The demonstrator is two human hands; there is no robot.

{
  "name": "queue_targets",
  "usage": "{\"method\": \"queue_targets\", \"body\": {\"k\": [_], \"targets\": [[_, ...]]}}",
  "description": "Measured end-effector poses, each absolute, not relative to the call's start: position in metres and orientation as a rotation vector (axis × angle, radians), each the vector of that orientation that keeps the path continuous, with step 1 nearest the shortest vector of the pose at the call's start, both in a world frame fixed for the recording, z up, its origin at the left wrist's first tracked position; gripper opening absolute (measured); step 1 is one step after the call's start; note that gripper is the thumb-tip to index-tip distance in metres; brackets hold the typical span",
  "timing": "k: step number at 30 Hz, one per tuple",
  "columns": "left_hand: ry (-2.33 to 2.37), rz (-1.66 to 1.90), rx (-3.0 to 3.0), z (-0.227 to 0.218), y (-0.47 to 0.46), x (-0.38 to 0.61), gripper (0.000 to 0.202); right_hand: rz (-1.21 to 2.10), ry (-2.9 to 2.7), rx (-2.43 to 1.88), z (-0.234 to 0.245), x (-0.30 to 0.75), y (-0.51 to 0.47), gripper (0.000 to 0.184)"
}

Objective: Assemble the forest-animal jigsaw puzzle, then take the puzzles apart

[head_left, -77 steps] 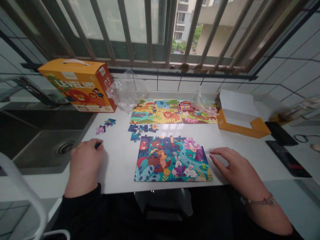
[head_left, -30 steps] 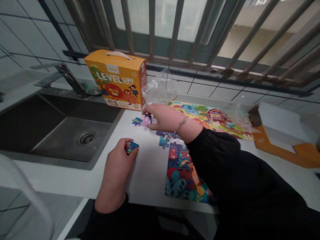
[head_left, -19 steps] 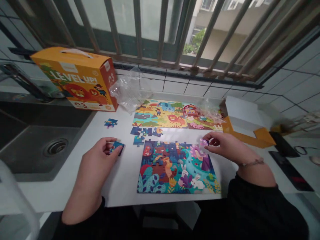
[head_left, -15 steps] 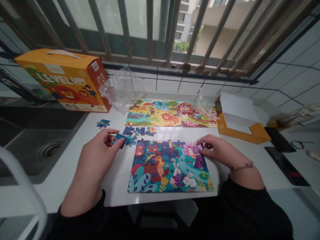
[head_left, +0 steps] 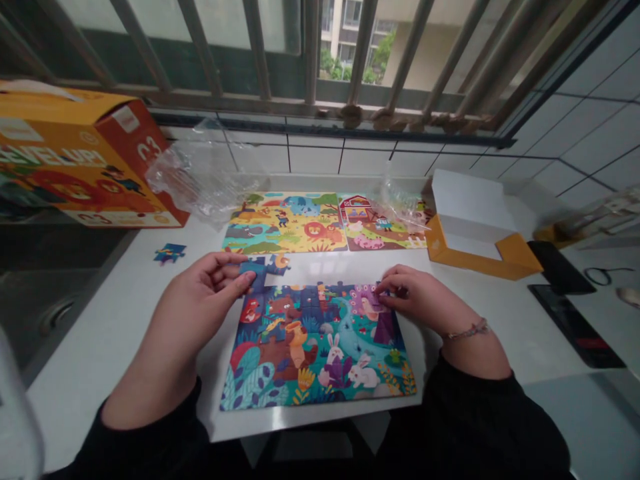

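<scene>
A mostly assembled jigsaw puzzle [head_left: 320,353] with forest animals lies flat on the white counter in front of me. My left hand [head_left: 207,300] pinches a dark blue puzzle piece [head_left: 254,268] between thumb and fingers, near the puzzle's upper left corner. Just beyond that piece lie several loose puzzle pieces [head_left: 279,264], partly hidden by the hand. At the upper right edge, my right hand [head_left: 417,297] has its thumb and fingertips closed on a purple puzzle piece [head_left: 371,300] with the pink bird. Whether that piece is fully seated I cannot tell.
Two finished puzzles, a yellow savanna one [head_left: 290,223] and a farm one [head_left: 370,233], lie behind. Clear plastic wrapping [head_left: 200,173], an orange box [head_left: 85,160] and an opened box [head_left: 475,247] stand around them. A stray piece [head_left: 170,253] lies left, near the sink [head_left: 65,293].
The view has shifted, with the counter nearer. My left hand has brought its blue piece right, over the loose pieces by the puzzle's upper left corner. My right hand stays at the upper right edge.
</scene>
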State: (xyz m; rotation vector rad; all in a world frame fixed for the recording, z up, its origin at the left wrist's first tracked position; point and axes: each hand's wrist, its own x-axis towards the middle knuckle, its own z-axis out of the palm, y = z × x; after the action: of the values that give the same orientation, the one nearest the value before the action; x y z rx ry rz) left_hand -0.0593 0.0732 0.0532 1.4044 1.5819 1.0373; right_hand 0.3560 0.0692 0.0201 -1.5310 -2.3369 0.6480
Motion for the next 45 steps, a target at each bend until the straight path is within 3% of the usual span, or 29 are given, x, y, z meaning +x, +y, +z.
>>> {"method": "queue_targets", "body": {"k": [10,22,26,35,42,45], "targets": [[1.410,0.942,1.271,0.059,0.066,-0.049,0.064,0.596,-2.363,-1.572,0.024,0.351,0.067,0.016],[1.368,0.895,1.238,0.054,0.066,-0.047,0.062,0.570,-2.335,-1.641,0.024,0.345,0.068,0.010],[1.343,0.880,1.212,0.054,0.065,-0.044,0.063,0.517,-2.302,-1.769,0.028,0.341,0.068,0.019],[1.320,0.867,1.272,0.051,0.064,-0.042,0.056,0.487,-2.330,-1.843,0.031,0.334,0.069,0.016],[1.259,0.896,1.297,0.058,0.060,-0.031,0.056,0.431,-2.133,-1.682,0.049,0.315,0.072,0.017],[1.135,0.867,1.287,0.059,0.054,-0.022,0.056,0.704,-1.993,-1.422,0.058,0.281,0.067,0.030]]}}
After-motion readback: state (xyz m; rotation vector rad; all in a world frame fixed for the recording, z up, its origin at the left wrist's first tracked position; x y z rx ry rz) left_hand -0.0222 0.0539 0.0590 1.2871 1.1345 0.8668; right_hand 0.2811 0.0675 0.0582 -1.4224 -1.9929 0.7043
